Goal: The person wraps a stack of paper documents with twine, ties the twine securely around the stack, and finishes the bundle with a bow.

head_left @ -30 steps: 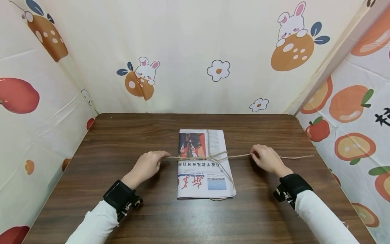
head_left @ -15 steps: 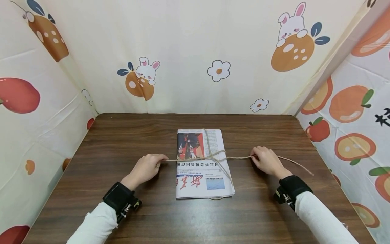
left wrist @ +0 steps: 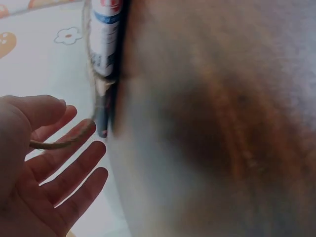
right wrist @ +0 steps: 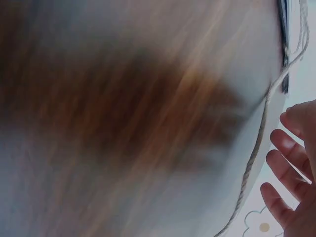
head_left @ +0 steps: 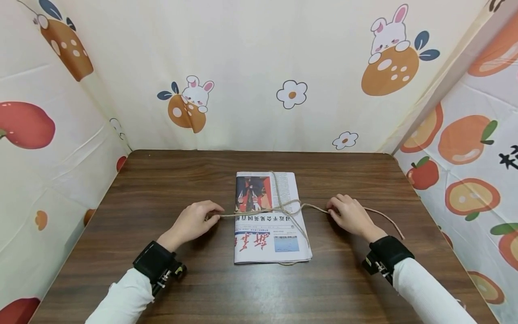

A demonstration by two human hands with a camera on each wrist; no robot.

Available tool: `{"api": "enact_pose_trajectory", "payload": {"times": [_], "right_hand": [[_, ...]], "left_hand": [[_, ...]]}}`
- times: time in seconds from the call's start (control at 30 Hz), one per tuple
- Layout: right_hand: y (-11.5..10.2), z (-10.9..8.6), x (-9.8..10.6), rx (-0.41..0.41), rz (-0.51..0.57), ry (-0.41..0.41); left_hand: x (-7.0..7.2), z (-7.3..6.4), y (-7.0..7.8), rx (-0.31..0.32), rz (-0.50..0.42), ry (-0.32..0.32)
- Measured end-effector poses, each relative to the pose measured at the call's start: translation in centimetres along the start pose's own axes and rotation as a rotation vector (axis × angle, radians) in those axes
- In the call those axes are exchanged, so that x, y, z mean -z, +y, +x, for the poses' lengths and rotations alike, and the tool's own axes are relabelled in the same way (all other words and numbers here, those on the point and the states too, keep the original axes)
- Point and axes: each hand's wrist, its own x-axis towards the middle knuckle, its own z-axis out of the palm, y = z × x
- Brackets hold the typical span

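Note:
A folded stack of newspapers (head_left: 259, 252) lies mid-table, with twine (head_left: 276, 186) crossing it lengthwise and widthwise and looping together near its right side. To its left, my left hand (head_left: 192, 222) has its fingers spread and thumb apart; in the left wrist view the twine end (left wrist: 52, 145) rests across the loose fingers. On the other side is my right hand (head_left: 350, 216), fingers parted from the thumb. The right wrist view has the slack twine (right wrist: 253, 155) running just past those fingertips. Its tail (head_left: 390, 219) curves out beyond the right hand.
The brown wooden table (head_left: 259, 297) meets a cream curtain (head_left: 243, 58) with rabbit and flower prints at its back edge. Fruit-patterned cloth (head_left: 469, 180) hangs along the right side, and similar cloth (head_left: 52, 171) along the left. Black camera straps wrap both wrists.
The taut twine has slackened and sags on the right side. Both hands have loosened their pinch on it. The right-hand tail has dropped and curled toward me, and the newspapers shifted slightly left.

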Motion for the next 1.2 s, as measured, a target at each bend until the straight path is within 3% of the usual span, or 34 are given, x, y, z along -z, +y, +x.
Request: {"api": "enact_pose_trajectory", "payload": {"times": [0.2, 0.53, 0.87, 1.2], "right_hand": [[-1.8, 0.0, -0.1, 0.036, 0.017, -0.008], [-5.5, -0.6, -1.0, 0.099, 0.074, -0.006], [-8.1, -1.2, -1.2, -0.001, 0.153, -0.048], [-9.4, -1.4, -1.0, -0.167, 0.221, -0.118]], "left_hand": [[1.4, -0.1, 0.0, -0.006, -0.031, 0.028], [2.4, 0.0, 1.5, -0.049, 0.046, 0.094], [0.5, 0.9, 3.1, -0.103, 0.173, 0.048], [-2.1, 1.9, 2.7, -0.09, 0.217, 0.005]]}}
